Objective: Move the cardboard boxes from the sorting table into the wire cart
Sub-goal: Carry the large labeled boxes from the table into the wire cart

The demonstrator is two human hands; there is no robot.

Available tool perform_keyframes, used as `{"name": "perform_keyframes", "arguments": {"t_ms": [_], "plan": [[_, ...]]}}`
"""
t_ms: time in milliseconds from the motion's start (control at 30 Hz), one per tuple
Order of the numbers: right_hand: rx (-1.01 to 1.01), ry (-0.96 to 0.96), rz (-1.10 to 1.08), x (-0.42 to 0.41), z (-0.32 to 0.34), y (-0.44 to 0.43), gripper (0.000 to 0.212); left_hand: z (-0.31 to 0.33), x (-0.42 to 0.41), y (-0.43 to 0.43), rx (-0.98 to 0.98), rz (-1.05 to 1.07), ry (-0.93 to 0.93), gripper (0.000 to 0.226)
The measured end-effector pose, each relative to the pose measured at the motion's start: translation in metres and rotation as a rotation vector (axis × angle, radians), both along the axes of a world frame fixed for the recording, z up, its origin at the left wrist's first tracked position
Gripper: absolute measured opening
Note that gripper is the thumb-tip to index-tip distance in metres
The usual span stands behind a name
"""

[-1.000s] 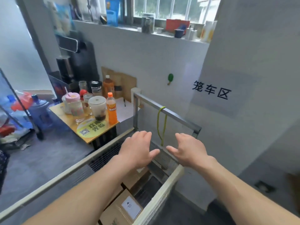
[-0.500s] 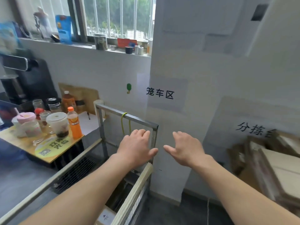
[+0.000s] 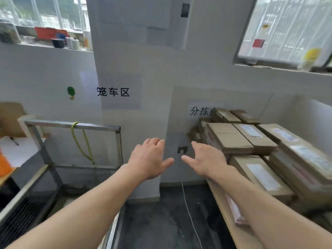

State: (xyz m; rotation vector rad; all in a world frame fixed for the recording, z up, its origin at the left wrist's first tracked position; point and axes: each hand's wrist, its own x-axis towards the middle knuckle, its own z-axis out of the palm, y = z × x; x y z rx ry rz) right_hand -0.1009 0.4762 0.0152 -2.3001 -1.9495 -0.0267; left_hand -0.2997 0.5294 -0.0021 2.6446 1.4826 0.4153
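Both arms and my view have swung right, from over the grey steel-framed wire cart [image 3: 71, 125] toward the stacked brown cardboard boxes [image 3: 231, 137] on the pale wooden sorting table [image 3: 226, 213]. My left hand [image 3: 149, 159] and right hand [image 3: 206, 159] are spread and empty, between cart and stack. Recommended: take the nearest top box by opposite sides and lift it level.

A parcel sorting room. Labelled cardboard boxes [image 3: 239, 139] are stacked on a surface [image 3: 231, 223] under a printed wall sign [image 3: 202, 111]. A second sign [image 3: 113, 92] hangs above a metal wire cart [image 3: 71, 124].
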Motion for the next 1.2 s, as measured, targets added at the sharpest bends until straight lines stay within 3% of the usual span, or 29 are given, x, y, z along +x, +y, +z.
{"name": "perform_keyframes", "arguments": {"t_ms": [300, 533, 733, 1200], "plan": [[-0.013, 0.025, -0.239, 0.084, 0.003, -0.1, 0.05, 0.005, 0.099, -0.051, 0.001, -0.271, -0.009, 0.079], [-0.01, -0.001, -0.399, 0.176, -0.008, -0.178, 0.057, 0.003, 0.202, -0.102, -0.008, -0.435, -0.021, 0.078], [-0.069, 0.014, -0.546, 0.271, -0.027, -0.253, 0.05, -0.012, 0.303, -0.158, -0.044, -0.555, 0.06, 0.071], [-0.279, 0.12, -0.806, 0.49, -0.114, -0.356, 0.038, -0.088, 0.5, -0.249, -0.19, -0.574, 0.223, 0.061]]}}
